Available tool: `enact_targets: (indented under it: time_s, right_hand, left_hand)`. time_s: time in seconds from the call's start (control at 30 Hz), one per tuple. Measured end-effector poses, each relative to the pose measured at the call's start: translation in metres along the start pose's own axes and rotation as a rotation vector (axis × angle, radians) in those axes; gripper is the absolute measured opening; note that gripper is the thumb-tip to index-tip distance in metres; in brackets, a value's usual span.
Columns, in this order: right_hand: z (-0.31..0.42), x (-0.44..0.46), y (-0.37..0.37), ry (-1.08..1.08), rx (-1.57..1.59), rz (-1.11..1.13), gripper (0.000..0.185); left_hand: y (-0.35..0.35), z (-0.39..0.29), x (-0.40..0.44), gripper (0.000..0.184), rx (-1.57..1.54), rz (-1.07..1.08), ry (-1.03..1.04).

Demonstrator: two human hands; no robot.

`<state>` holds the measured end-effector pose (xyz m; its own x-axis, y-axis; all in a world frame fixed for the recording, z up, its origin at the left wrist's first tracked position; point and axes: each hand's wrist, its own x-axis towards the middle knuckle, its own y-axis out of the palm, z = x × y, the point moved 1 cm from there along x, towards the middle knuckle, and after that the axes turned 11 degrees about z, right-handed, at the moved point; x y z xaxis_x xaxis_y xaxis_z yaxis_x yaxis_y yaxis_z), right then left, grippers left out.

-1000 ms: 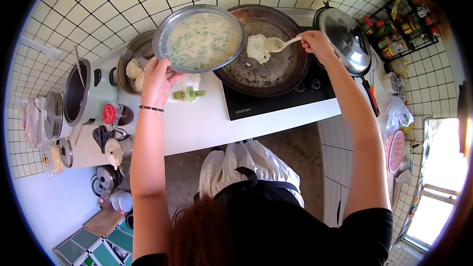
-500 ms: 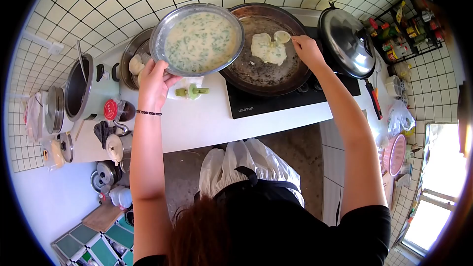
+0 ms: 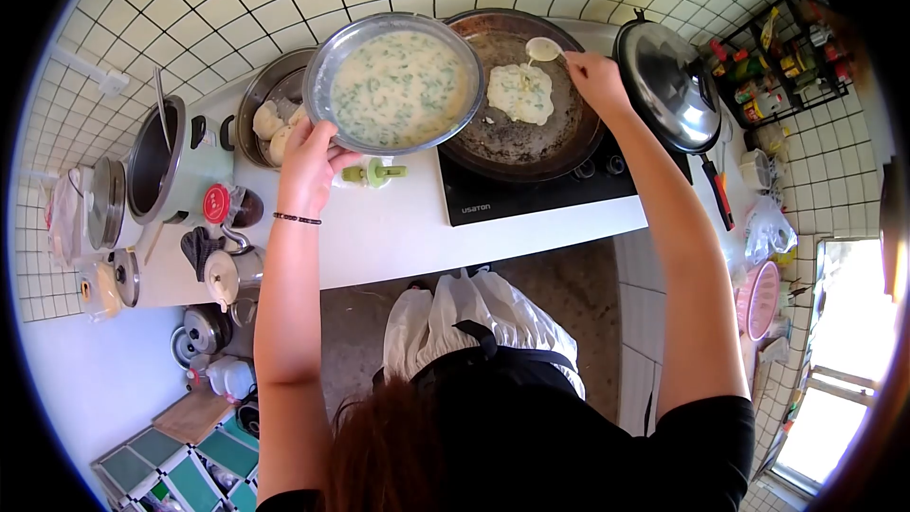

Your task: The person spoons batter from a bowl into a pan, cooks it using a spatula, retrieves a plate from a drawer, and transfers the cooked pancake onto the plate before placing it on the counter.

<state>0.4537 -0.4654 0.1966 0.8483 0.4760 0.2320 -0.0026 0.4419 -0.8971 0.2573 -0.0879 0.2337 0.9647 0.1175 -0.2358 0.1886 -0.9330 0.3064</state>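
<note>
Head view.

Item: metal bowl [image 3: 319,81] of pale, green-flecked batter [image 3: 403,85]; left hand [image 3: 305,168] closed on its near-left edge, thumb at the rim. The bowl overlaps the pan's left side in this view (contact cannot be told).

Item: spoon [image 3: 543,49], pinched at its handle by the fingers of the right hand [image 3: 599,83]; its long axis points left from them, the head above the pan's far part.

Item: wide dark pan [image 3: 531,147] on a black cooktop [image 3: 488,211].

Item: round patch of batter [image 3: 519,100] inside that pan, left of the right fingers and just nearer the body than the spoon's head; the right hand is the closer one.

Item: lidded pot [image 3: 668,85], right of the pan.
</note>
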Motion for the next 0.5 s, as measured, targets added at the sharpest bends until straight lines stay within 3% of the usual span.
enact_targets:
  time_s: [0.07,0.13,0.2,0.27,0.37,0.47,0.5]
  right_hand:
    - [0.003,0.002,-0.013,0.194,0.095,-0.139,0.019]
    - [0.009,0.005,-0.031,0.411,0.488,-0.16,0.02]
    - [0.03,0.007,-0.058,0.43,0.956,-0.141,0.02]
    - [0.058,0.009,-0.083,0.329,1.138,-0.14,0.019]
    - [0.114,0.007,-0.108,0.155,1.072,-0.012,0.017]
    - [0.151,0.006,-0.095,0.028,0.414,0.05,0.017]
    - [0.162,0.003,-0.087,-0.08,0.324,0.05,0.017]
  left_hand:
    - [0.002,0.002,-0.001,0.022,-0.018,0.001,-0.004]
    - [0.004,0.004,-0.002,0.021,-0.028,0.019,-0.013]
    - [0.006,0.007,-0.002,0.021,-0.036,0.042,-0.021]
    - [0.008,0.009,-0.001,0.021,-0.045,0.068,-0.029]
    - [0.016,0.013,-0.002,0.02,-0.044,0.039,-0.042]
    - [0.023,0.014,-0.002,0.02,-0.044,0.056,-0.036]
    - [0.025,0.016,-0.001,0.02,-0.04,0.066,-0.036]
